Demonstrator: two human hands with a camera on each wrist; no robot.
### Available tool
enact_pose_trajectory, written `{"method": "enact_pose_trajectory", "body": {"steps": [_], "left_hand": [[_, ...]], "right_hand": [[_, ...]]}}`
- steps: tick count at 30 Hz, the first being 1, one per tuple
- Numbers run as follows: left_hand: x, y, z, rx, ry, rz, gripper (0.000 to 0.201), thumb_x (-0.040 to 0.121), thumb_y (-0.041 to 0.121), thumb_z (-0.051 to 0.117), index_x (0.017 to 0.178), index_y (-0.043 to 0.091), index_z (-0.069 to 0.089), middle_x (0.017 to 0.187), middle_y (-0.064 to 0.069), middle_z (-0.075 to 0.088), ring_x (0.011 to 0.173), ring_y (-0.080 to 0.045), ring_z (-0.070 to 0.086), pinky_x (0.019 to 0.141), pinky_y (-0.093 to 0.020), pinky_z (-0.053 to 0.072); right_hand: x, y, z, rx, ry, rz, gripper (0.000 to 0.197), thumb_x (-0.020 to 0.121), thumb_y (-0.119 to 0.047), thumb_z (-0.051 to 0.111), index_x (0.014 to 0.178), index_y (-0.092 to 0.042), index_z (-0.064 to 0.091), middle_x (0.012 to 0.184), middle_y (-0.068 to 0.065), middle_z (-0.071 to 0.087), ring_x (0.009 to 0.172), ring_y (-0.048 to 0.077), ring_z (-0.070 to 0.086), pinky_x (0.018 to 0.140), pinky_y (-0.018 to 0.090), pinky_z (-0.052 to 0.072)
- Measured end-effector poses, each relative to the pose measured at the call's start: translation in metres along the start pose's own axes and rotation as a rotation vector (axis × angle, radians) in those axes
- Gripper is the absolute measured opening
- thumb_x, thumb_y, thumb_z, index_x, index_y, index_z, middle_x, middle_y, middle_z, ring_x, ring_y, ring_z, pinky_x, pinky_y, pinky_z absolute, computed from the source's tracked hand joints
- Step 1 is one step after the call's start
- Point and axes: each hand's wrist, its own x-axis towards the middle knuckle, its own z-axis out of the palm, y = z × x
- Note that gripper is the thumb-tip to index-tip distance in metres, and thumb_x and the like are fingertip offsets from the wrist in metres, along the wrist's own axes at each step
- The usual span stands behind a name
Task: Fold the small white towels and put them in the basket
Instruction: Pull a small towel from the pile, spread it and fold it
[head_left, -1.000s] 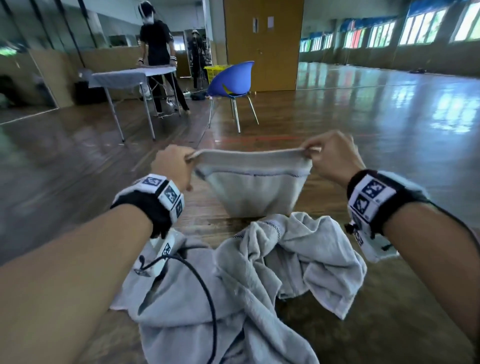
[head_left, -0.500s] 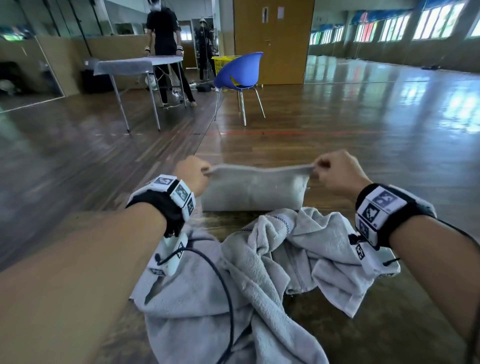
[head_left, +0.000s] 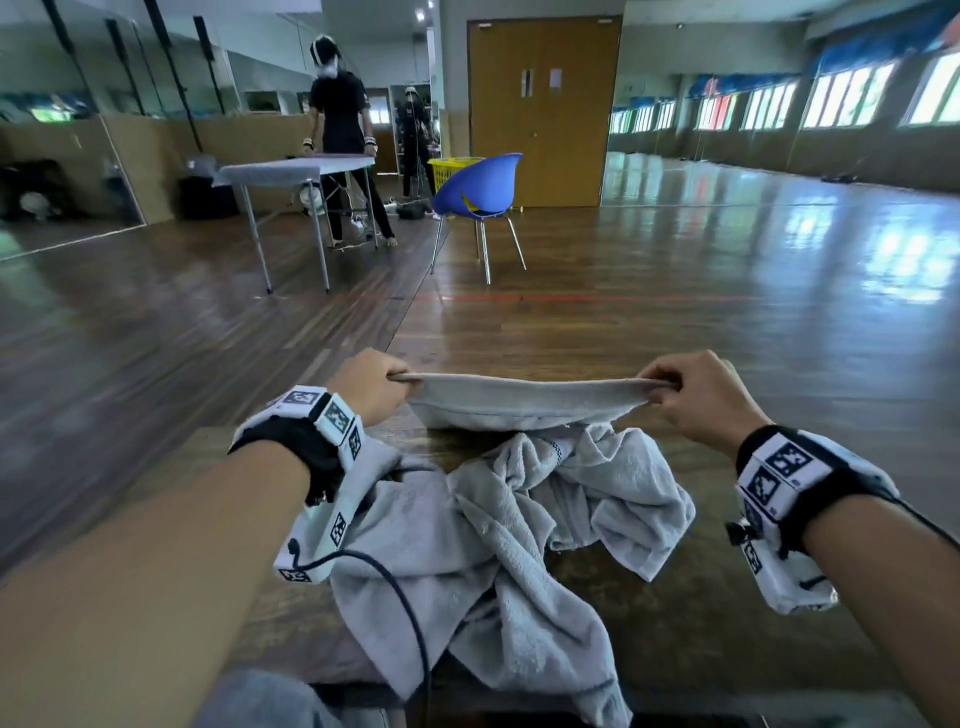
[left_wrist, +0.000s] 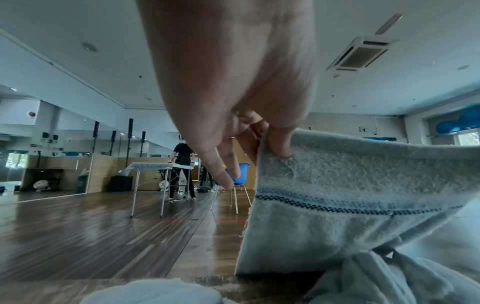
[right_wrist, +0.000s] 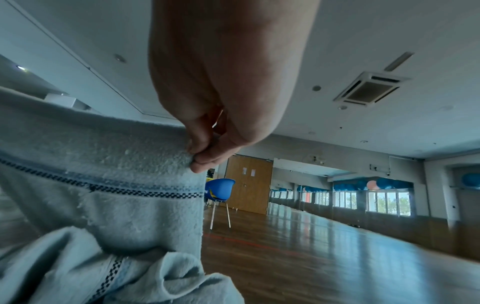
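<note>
Spanning the near tabletop (head_left: 701, 639), a heap of crumpled towels (head_left: 483, 545) lies between the forearms; beyond it, a folded white towel (head_left: 519, 402) is stretched taut, its lower edge meeting the table's far edge; left hand (head_left: 366, 387) pinches its left top corner, thumb against finger; right hand (head_left: 698, 397) pinches the right top corner; blue checked stripe (left_wrist: 337, 207) runs across the cloth.

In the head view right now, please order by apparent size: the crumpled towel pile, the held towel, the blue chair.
1. crumpled towel pile
2. held towel
3. blue chair
The chair stands much farther away, so its true size is unsure.
</note>
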Motion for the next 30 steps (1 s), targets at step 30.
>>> {"method": "enact_pose_trajectory", "body": {"steps": [30], "left_hand": [[-0.107, 0.007, 0.006, -0.197, -0.811, -0.276, 0.035, 0.096, 0.016, 0.063, 0.121, -0.008, 0.061, 0.109, -0.023, 0.065, 0.09, -0.034, 0.06, 0.067, -0.039, 0.056]], "right_hand": [[-0.112, 0.021, -0.076, 0.309, -0.823, 0.28, 0.019, 0.094, -0.028, 0.068, 0.102, -0.015, 0.078, 0.088, 0.022, 0.074, 0.067, 0.027, 0.068, 0.062, 0.033, 0.059]]}}
